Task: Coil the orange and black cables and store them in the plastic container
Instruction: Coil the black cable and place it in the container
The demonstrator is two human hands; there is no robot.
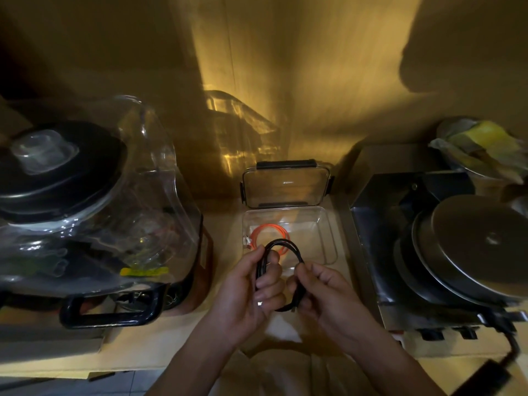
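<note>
- Nearest the camera, two forearms come up from 6 o'clock and meet at the middle of the view.
- The left hand (245, 292) has its fingers curled round the left side of the black cable (281, 274), thumb laid along it.
- The right hand (328, 295) pinches the right side of that same coil between thumb and fingers.
- The black cable forms a loose upright oval of several turns, held in the air just in front of the plastic container (328, 238).
- The orange cable (268, 234) lies coiled inside the container, toward its left side.
- The container's lid (285, 184) stands open at 12 o'clock, leaning on the wall.
- A clear blender jug (114, 212) sits at 9 o'clock; stacked metal pans (471, 247) sit at 3 o'clock.
</note>
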